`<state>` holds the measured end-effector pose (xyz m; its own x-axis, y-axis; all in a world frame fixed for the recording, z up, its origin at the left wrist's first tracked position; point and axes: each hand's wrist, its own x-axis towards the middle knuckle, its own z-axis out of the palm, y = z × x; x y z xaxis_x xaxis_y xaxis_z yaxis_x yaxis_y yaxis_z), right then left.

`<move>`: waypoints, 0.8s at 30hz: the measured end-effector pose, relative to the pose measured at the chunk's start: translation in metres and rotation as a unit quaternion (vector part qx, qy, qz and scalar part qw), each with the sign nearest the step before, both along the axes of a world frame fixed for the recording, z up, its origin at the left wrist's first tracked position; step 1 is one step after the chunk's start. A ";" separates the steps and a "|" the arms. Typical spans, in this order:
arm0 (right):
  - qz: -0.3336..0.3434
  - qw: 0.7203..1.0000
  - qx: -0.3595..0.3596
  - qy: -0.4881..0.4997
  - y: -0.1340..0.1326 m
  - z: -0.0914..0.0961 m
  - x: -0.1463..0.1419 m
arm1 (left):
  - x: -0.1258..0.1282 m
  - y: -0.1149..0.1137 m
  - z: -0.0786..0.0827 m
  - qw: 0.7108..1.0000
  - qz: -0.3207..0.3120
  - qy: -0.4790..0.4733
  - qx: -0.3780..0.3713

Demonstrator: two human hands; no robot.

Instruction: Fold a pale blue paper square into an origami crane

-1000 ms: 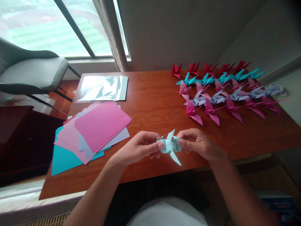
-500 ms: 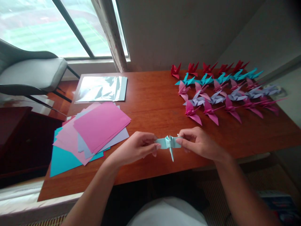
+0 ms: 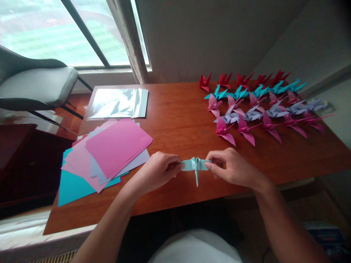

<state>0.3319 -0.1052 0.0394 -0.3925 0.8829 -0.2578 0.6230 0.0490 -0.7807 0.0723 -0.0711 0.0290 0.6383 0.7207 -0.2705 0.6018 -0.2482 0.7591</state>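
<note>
A pale blue paper crane [image 3: 195, 166] hangs just above the near edge of the wooden table [image 3: 178, 117]. My left hand [image 3: 157, 173] pinches its left wing and my right hand [image 3: 231, 168] pinches its right wing. The wings are stretched out flat sideways and one point hangs down between my hands. Both hands are closed on the paper.
A loose stack of pink, lilac and teal paper sheets [image 3: 105, 153] lies at the left. A clear plastic sleeve [image 3: 118, 103] lies behind it. Rows of finished red, teal, pink and lilac cranes [image 3: 257, 106] fill the right back. A grey chair [image 3: 35, 86] stands by the window.
My hands have drawn the crane's wings apart, so it has gone from bunched with points up to stretched flat. Both hands have sunk slightly toward the table.
</note>
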 end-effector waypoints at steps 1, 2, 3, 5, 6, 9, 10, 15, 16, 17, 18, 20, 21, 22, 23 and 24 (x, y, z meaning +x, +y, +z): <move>-0.001 1.000 -0.001 -0.006 0.001 0.000 0.000 | -0.001 0.000 0.000 1.000 -0.003 -0.018 -0.006; 0.000 1.000 -0.004 -0.012 0.001 -0.001 0.000 | -0.002 0.000 0.000 0.999 -0.005 -0.038 -0.016; 0.003 1.000 -0.006 -0.017 0.001 -0.001 0.000 | -0.003 0.001 0.001 0.998 -0.006 -0.059 -0.030; 0.015 1.000 -0.008 -0.022 0.002 -0.002 0.000 | -0.005 0.001 0.002 0.994 -0.006 -0.092 -0.063; 0.017 1.000 -0.007 -0.021 0.002 -0.002 0.000 | -0.006 0.002 0.002 0.991 -0.004 -0.104 -0.080; 0.007 1.000 -0.005 -0.001 0.002 -0.002 0.001 | -0.007 0.003 0.003 0.984 0.010 -0.132 -0.123; 0.001 1.000 -0.008 0.011 0.001 -0.003 0.002 | -0.007 0.003 0.004 0.981 0.018 -0.140 -0.136; -0.008 0.994 -0.049 0.100 0.000 -0.008 0.004 | -0.005 0.003 0.007 0.965 0.046 -0.172 -0.191; -0.005 0.990 -0.062 0.125 0.000 -0.009 0.005 | -0.004 0.003 0.007 0.962 0.047 -0.180 -0.199; -0.002 0.986 -0.074 0.149 -0.001 -0.010 0.005 | -0.004 0.002 0.008 0.959 0.048 -0.189 -0.207; -0.001 0.982 -0.085 0.169 -0.001 -0.011 0.005 | -0.004 0.002 0.008 0.955 0.049 -0.198 -0.214; -0.006 0.976 -0.096 0.194 -0.002 -0.013 0.005 | -0.005 0.002 0.009 0.949 0.051 -0.212 -0.229; -0.013 0.975 -0.098 0.197 -0.003 -0.014 0.004 | -0.005 0.002 0.009 0.946 0.053 -0.217 -0.235; -0.019 0.976 -0.098 0.196 -0.003 -0.014 0.004 | -0.006 0.002 0.009 0.943 0.056 -0.223 -0.241; -0.025 0.976 -0.097 0.192 -0.003 -0.015 0.004 | -0.006 0.002 0.009 0.941 0.059 -0.228 -0.245; -0.030 0.977 -0.095 0.188 -0.003 -0.016 0.004 | -0.007 0.002 0.009 0.938 0.062 -0.233 -0.249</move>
